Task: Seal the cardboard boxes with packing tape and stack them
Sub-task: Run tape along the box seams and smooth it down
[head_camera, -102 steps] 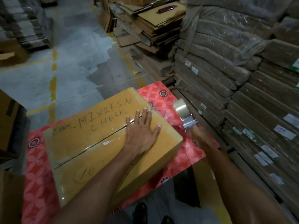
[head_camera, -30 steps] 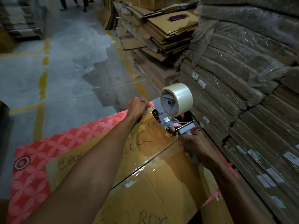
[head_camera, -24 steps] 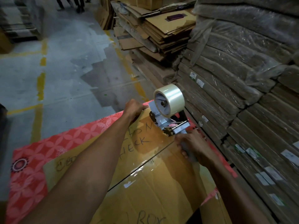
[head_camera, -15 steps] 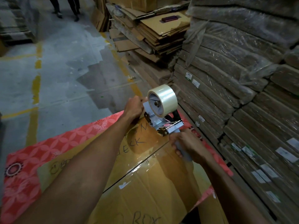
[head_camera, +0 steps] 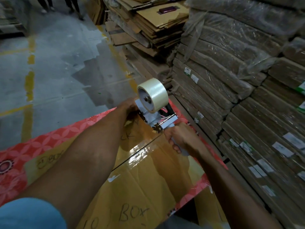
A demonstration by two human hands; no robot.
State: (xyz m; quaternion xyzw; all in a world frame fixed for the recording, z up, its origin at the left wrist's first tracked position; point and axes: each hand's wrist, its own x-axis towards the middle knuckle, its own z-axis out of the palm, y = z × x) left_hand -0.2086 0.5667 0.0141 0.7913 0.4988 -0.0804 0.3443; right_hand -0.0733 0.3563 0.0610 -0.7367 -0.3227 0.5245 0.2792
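The large brown cardboard box [head_camera: 145, 176] with handwritten marker notes lies flaps-closed on the tabletop [head_camera: 49, 138], which is covered in a red patterned cloth. Its centre seam [head_camera: 132, 158] runs away towards the far end.

A few seconds ago the left grip lay flat on the middle of the lid, and the tape gun hung off beyond the box's end. Now the left grip [head_camera: 129, 105], a bare hand, has moved to the far edge of the box. Its fingers pass out of sight over that edge and behind the tool, so I cannot tell whether they pinch the tape's loose end or only press the cardboard.

The right grip [head_camera: 179, 138] is clenched around the handle of the grey metal tape dispenser [head_camera: 154, 117]. Over the last second it has brought the dispenser in until it sits right beside the left grip, at the far end of the seam. The roll of clear packing tape [head_camera: 152, 95] stands upright above it.

This looks like the start of the sealing pass. The tape is probably being anchored at the far end, ready to be pulled back along the seam towards the person. Sealing is not finished, and stacking has not begun.

Plastic-wrapped bundles of flat cardboard [head_camera: 231, 83] are piled close on the right, beside the grey concrete floor [head_camera: 57, 60].
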